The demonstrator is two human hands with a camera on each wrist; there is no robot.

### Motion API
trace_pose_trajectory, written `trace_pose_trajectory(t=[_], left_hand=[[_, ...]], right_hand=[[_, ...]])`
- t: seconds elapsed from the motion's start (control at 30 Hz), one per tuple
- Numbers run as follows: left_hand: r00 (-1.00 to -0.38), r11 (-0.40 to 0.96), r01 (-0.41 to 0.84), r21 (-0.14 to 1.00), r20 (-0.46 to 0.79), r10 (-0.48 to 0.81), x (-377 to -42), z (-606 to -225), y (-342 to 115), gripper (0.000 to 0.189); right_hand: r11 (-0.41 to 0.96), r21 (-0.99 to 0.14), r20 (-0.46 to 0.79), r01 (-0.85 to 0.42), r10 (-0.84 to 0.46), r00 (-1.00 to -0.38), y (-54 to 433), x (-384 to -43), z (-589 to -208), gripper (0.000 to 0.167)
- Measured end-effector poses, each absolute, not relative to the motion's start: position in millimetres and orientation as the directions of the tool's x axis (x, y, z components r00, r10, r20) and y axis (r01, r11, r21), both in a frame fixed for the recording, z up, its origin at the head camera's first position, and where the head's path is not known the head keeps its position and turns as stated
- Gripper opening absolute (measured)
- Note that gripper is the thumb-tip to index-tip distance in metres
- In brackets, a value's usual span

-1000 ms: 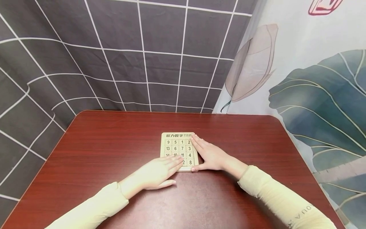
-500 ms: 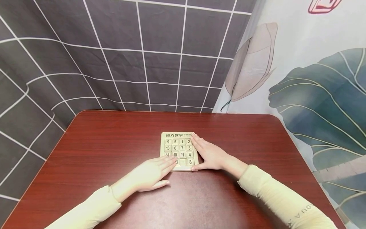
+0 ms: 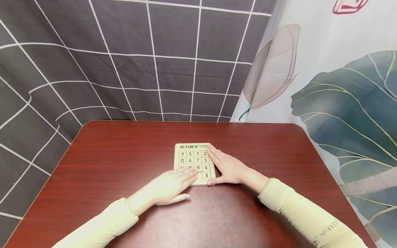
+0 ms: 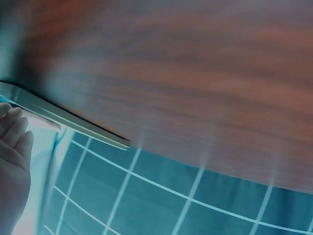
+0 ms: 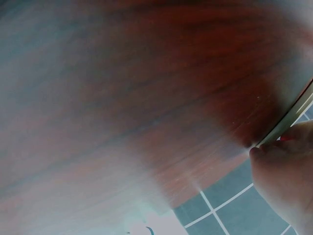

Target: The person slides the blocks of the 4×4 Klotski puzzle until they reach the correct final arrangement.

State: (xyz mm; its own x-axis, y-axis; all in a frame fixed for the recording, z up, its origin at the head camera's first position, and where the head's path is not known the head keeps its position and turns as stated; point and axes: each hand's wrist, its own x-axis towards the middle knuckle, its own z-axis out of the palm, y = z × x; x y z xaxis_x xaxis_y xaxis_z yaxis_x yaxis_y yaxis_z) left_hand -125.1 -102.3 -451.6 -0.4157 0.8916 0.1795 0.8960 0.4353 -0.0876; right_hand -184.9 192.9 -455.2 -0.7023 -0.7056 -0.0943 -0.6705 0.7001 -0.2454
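Note:
A pale number slide puzzle (image 3: 194, 160) lies flat on the table, its rows of numbered tiles facing up. My left hand (image 3: 167, 186) rests on its lower left part with outstretched fingers, hiding the left of the bottom row and part of the row above. Between those fingertips and the 8 tile, a pale slot without a number shows. At the right side, my right hand (image 3: 231, 168) steadies the board, straight fingers on the upper right corner and thumb at the lower right. The left wrist view catches the board's thin edge (image 4: 68, 117); the right wrist view shows my hand against it.
The reddish-brown wooden table (image 3: 124, 148) reaches out on every side of the puzzle. A dark curtain with a white grid (image 3: 173, 72) hangs behind its far edge, and a white leaf-patterned curtain (image 3: 335, 113) hangs on the right.
My left hand moved left, and the tile ending in 2 shifted left with it. The hand has since moved back right, covering that tile. My right hand stayed in place.

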Motion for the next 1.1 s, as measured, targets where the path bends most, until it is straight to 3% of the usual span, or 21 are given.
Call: trace_pose_trajectory(t=[0.37, 1.1], left_hand=[[-0.426, 0.434, 0.897, -0.088, 0.099, 0.899, -130.8, -451.5, -76.4, 0.066], [-0.405, 0.426, 0.896, -0.129, 0.157, 0.901, -132.4, -456.2, -102.3, 0.067]], right_hand=[[0.701, -0.248, -0.098, -0.669, -0.705, -0.702, 194.0, -184.1, -454.4, 0.119], [0.694, -0.233, -0.089, -0.681, -0.712, -0.696, 192.8, -186.1, -456.7, 0.120]])
